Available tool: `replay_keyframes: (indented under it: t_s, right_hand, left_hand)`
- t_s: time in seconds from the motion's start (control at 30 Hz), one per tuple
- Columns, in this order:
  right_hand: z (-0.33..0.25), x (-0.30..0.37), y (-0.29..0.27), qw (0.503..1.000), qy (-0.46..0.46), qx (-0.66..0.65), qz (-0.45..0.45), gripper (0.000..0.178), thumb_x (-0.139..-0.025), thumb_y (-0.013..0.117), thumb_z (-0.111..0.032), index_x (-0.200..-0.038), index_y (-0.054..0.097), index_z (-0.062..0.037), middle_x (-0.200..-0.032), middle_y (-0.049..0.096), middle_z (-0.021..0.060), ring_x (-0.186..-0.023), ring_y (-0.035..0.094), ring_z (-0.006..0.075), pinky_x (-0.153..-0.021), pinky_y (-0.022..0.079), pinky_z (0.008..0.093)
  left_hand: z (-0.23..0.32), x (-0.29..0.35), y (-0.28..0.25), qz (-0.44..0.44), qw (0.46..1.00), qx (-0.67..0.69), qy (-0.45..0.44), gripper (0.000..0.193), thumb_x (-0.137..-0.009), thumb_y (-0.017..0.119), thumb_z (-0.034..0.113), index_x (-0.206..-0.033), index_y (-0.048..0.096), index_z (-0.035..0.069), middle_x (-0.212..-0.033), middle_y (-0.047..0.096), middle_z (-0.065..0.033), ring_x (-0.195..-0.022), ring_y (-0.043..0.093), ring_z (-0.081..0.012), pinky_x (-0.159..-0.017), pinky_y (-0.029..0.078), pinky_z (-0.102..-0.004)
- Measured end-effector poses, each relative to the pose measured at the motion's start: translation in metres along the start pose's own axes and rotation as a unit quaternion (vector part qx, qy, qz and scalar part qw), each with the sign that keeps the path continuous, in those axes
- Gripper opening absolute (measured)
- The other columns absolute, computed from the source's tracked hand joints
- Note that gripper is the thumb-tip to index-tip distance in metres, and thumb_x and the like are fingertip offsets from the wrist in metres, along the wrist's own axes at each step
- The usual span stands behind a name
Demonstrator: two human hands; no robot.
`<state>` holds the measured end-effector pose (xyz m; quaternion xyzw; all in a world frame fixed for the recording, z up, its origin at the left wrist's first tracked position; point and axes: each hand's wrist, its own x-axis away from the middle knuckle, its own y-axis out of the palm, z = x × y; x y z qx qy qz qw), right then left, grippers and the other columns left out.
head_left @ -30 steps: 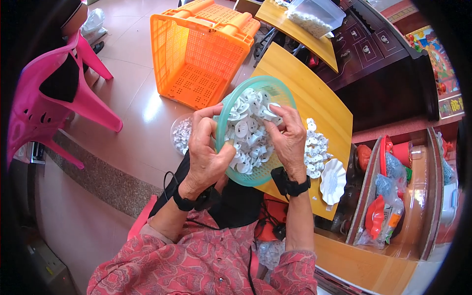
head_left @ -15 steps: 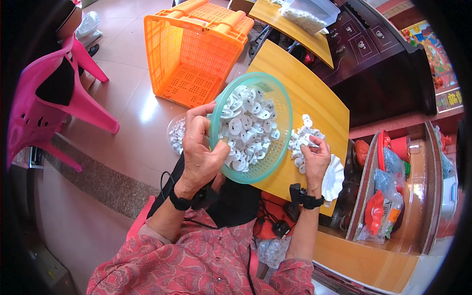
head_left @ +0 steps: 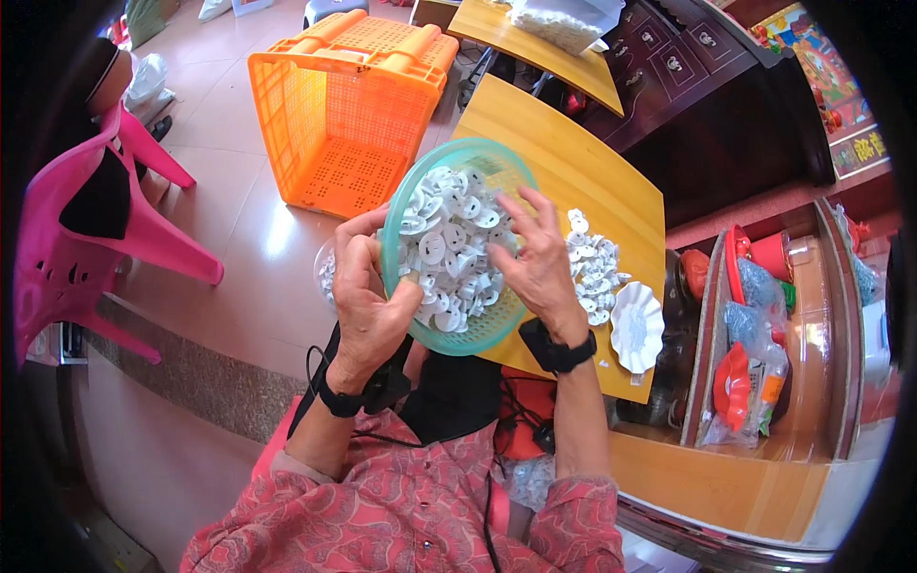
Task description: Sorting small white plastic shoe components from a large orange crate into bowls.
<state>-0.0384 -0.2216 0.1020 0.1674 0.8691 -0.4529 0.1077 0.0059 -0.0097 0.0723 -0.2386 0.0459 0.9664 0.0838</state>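
A mint-green plastic basket (head_left: 482, 342), tilted toward me, holds a heap of small white plastic pieces (head_left: 449, 250), round-headed with dark slots. My left hand (head_left: 366, 298) grips its left rim, thumb inside and fingers around the outside. Over the basket's right side is my right hand (head_left: 543, 265), its fingers apart and curved at the pieces; I see nothing held between them. To the right of that hand, a loose pile of the same white pieces (head_left: 594, 272) lies on the yellow wooden table (head_left: 621, 191). A white dish with a wavy rim (head_left: 637, 329) sits beside the pile.
An orange crate (head_left: 344, 124) lies on its side on the floor beyond the basket. A pink plastic chair (head_left: 81, 210) stands at the left. A clear tub of white pieces (head_left: 327, 272) is partly behind my left hand. A wooden shelf (head_left: 812, 382) with bagged items is at the right.
My right hand has moved left from the pile on the table to over the basket, and its fingers have spread. My left hand still grips the rim. The view has shifted slightly.
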Motion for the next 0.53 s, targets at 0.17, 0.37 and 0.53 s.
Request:
replay_keyframes:
  t_s: [0.17,0.37,0.53]
  right_hand:
    - [0.016,-0.012,0.011,0.997,-0.024,-0.062,-0.035,0.039,-0.078,0.07,-0.002,-0.117,0.066,-0.0018,-0.128,0.053,0.0198,-0.114,0.058,0.0358,-0.094,0.052,0.0406]
    - [0.017,-0.009,0.015,0.998,0.005,-0.055,-0.007,0.026,-0.082,0.067,0.0,-0.108,0.067,0.0022,-0.128,0.054,0.0203,-0.108,0.061,0.0381,-0.09,0.053,0.0412]
    - [0.028,-0.013,0.018,0.999,-0.034,0.003,0.03,0.026,-0.086,0.065,-0.004,-0.112,0.068,0.0005,-0.13,0.055,0.0196,-0.103,0.066,0.0312,-0.086,0.054,0.0356]
  left_hand:
    - [-0.002,0.002,-0.004,-0.007,1.0,0.006,-0.013,0.017,-0.071,0.059,-0.007,-0.083,0.05,0.0,-0.127,0.05,-0.0162,-0.119,0.049,-0.0244,-0.103,0.038,-0.036]
    - [-0.005,0.001,-0.004,-0.024,1.0,0.003,-0.011,0.018,-0.073,0.063,-0.006,-0.084,0.051,0.001,-0.13,0.048,-0.0144,-0.123,0.046,-0.0226,-0.107,0.035,-0.0365]
    - [0.001,0.0,0.001,-0.006,0.999,0.04,-0.01,0.016,-0.069,0.057,-0.006,-0.08,0.047,-0.001,-0.126,0.052,-0.0193,-0.126,0.048,-0.0305,-0.104,0.039,-0.0397]
